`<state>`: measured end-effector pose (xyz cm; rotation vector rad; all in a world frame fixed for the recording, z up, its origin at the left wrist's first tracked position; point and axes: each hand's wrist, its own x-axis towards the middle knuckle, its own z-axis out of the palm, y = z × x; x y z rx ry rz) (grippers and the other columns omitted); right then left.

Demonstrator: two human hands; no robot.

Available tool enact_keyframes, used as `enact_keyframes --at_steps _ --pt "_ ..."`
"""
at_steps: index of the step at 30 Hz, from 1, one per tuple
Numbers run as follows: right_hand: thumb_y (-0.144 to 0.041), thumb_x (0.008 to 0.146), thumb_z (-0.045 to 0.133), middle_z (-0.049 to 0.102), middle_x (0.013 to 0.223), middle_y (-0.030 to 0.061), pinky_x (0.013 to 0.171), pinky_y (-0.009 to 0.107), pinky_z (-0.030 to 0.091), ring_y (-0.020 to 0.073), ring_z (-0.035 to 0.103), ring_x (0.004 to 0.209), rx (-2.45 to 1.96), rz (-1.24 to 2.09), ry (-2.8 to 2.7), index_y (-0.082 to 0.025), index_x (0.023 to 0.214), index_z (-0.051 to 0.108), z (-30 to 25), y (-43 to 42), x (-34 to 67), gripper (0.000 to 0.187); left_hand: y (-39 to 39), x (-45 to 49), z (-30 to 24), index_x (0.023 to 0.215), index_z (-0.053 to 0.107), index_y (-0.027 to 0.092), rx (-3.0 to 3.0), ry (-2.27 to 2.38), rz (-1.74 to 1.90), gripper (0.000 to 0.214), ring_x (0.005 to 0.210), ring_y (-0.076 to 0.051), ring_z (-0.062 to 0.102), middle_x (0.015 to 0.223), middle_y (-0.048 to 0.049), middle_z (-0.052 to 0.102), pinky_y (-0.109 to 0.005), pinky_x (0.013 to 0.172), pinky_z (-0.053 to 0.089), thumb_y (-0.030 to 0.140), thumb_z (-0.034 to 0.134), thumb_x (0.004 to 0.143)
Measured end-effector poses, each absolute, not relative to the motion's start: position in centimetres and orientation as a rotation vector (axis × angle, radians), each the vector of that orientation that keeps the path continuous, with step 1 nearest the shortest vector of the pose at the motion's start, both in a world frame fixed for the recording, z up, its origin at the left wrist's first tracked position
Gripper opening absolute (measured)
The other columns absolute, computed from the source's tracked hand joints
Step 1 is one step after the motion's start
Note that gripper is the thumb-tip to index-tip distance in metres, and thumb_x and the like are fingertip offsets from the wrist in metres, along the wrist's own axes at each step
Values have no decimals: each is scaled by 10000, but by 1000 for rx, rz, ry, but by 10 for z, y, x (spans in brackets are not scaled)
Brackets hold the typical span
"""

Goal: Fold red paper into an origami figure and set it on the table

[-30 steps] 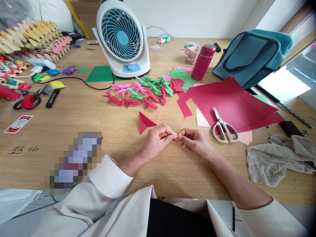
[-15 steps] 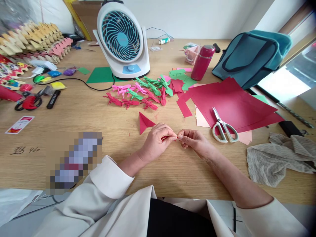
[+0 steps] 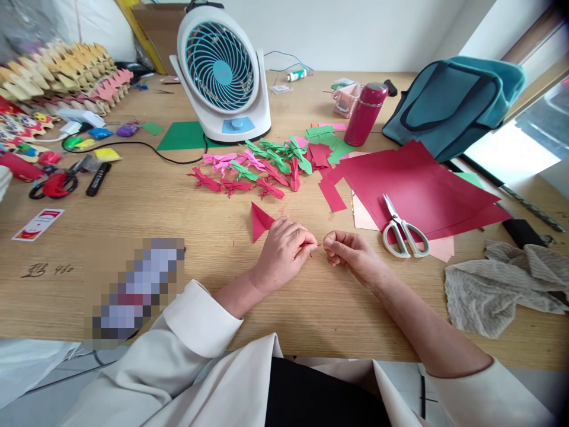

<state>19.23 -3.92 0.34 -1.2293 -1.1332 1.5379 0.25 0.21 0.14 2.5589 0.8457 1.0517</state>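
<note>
My left hand [image 3: 287, 252] is closed in a pinch on a small folded red paper [image 3: 311, 255]. Only its thin ends show past the thumb and fingertips; the rest is hidden by the hand. Just to the right, my right hand [image 3: 351, 254] has its thumb and forefinger pressed together, a small gap away from the paper, with nothing visible in it. Behind my left hand lies a folded red paper triangle [image 3: 259, 223]. Farther back, several folded paper figures in red [image 3: 269, 188], green [image 3: 275, 155] and pink [image 3: 220, 160] lie in a group.
White-handled scissors [image 3: 402, 230] rest on large red sheets [image 3: 422, 178] at right, near a crumpled cloth [image 3: 480, 290]. Behind stand a fan [image 3: 222, 77], a red flask [image 3: 365, 112] and a teal bag [image 3: 457, 101]. A blurred-out object [image 3: 137, 290] lies at left.
My right fingertips have moved slightly right, away from the red paper they were touching. My left hand still pinches it, and its thin ends now show.
</note>
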Motion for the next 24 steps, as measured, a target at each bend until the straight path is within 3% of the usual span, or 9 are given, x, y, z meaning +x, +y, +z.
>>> enact_keyframes --at_steps 4,11,24 --pt "-468 856 682 506 683 -32 565 258 341 110 437 606 -1205 1287 -1268 -201 848 589 -1 -42 191 283 1 3 1 794 565 189 2485 918 1022 121 799 -155 578 762 24 639 -382 995 383 128 608 888" --pt "-251 943 580 577 851 17 691 298 447 142 543 740 -1210 838 -1642 -219 923 611 -2 -48 186 49 0 4 -5 758 606 184 2211 950 1065 132 742 -141 573 746 13 639 -282 721 425 135 661 867" --pt "-210 938 545 582 821 23 664 289 471 145 574 701 -1273 656 -1753 -219 864 593 3 -50 183 89 -2 4 -4 774 688 187 2179 891 1137 113 729 -133 587 737 4 658 -281 726 440 235 703 875"
